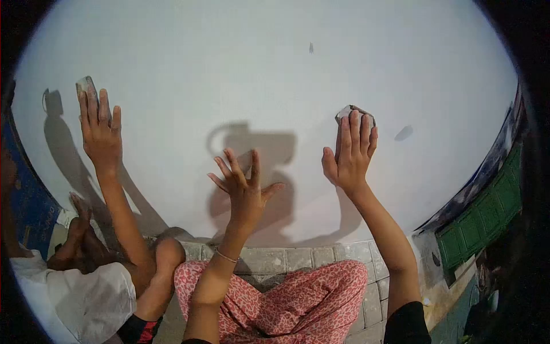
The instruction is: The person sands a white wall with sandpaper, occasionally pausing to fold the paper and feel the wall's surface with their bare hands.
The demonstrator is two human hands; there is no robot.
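In the middle of the view my left hand [242,186] is raised before the white wall [372,46], fingers spread and holding nothing. A thin bracelet [227,257] circles that wrist. To the right, my right hand [354,152] lies with its fingers stretched flat over a piece of folded sandpaper [345,111], pressing it to the wall. Only the whitish upper part and dark edge of the sandpaper show above the fingertips. Grey marks [404,133] are on the wall to the right of that hand.
At left sits another person in a white shirt [86,298], whose hand [103,135] holds a similar pale piece [86,85] against the wall. Grey paving blocks [263,261] run along the wall's foot. A green crate-like panel [481,212] stands at right.
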